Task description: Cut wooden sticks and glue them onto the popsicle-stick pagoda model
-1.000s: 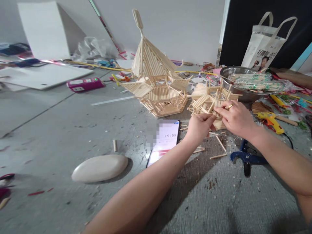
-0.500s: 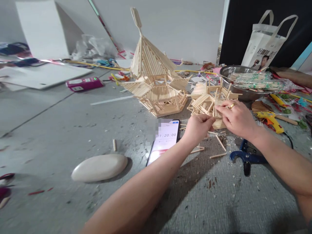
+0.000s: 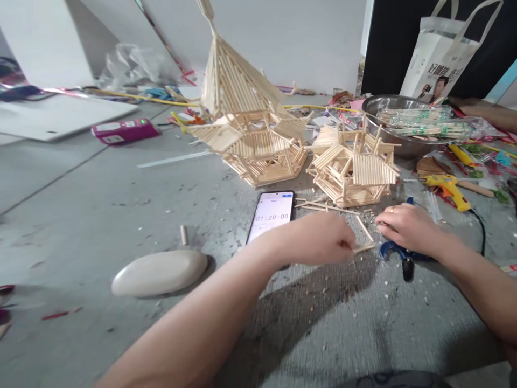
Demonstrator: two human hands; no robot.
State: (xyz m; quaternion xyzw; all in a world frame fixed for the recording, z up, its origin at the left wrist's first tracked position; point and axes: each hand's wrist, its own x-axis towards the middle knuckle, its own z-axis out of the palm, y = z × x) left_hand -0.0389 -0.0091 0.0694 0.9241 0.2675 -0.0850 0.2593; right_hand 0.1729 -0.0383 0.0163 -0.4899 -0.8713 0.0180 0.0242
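My left hand (image 3: 329,237) is curled over the floor beside loose wooden sticks (image 3: 365,229), slightly smeared by motion. Whatever its fingers hold, if anything, is hidden. Just above the blue pipe cutter (image 3: 391,249) is my right hand (image 3: 410,229), a ring on one finger and its fingers bent together; I cannot make out anything in them. Beyond both hands stands a small pavilion model (image 3: 374,170) built from wooden sticks, with neither hand touching it. A larger stick pavilion (image 3: 258,143) with a tall pointed roof rises to its left.
A phone (image 3: 272,210) showing 01:20:00 lies left of the sticks. The glue gun (image 3: 448,188) is at right, below a metal bowl (image 3: 369,110) of bagged sticks. A smooth pale stone (image 3: 161,274) and a purple pack (image 3: 125,132) lie left; a white bag (image 3: 438,62) stands behind.
Both hands have left the small pavilion model and come down nearer me, the left towards the loose sticks, the right to the blue pipe cutter. The view has shifted slightly.
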